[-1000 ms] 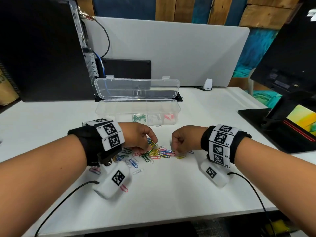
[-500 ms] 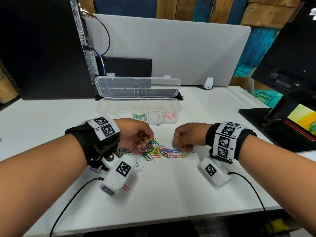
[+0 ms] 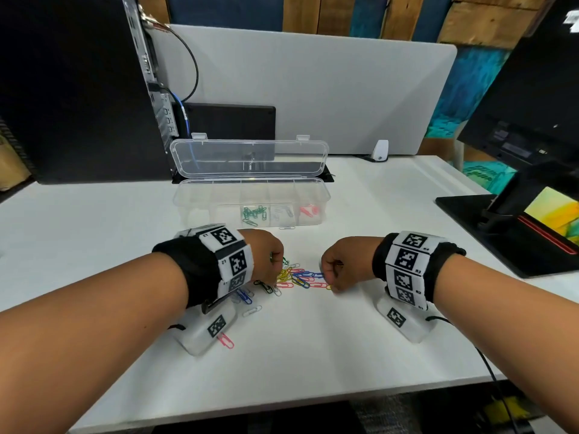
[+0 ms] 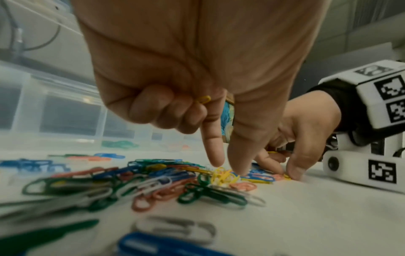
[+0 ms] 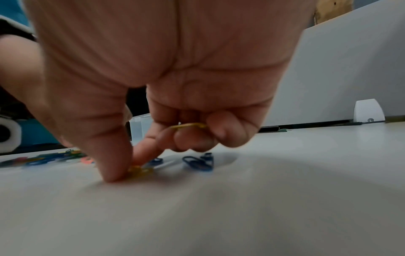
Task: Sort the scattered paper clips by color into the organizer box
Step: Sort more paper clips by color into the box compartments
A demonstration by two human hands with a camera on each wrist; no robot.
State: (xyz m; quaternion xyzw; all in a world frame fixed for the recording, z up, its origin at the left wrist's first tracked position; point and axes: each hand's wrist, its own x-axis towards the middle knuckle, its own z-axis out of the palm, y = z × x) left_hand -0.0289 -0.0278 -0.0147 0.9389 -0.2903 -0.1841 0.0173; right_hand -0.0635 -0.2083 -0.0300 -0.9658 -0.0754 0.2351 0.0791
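I have both hands down on the heap of mixed-colour wire paper clips [image 3: 296,277], which lies on the white table [image 3: 313,355] just in front of the clear plastic organizer box [image 3: 250,202] with its lid standing open. My left hand [image 3: 266,255] works the heap's left side: three fingers are curled into the palm around a yellow clip [image 4: 203,99], I judge so it stays banked while thumb and forefinger reach straight down to a knot of yellow clips [image 4: 223,175]. My right hand [image 3: 336,264] does the same on the heap's right edge, curled fingers keeping a yellow clip [image 5: 188,126] while thumb and forefinger close on another yellow clip [image 5: 140,170] flat on the table. So I seem to be gathering yellows. The box already holds green, pale and pink clips in its right-hand compartments; the left ones look bare. Between heap and box the table offers an unobstructed path, though the box's front wall must be cleared.
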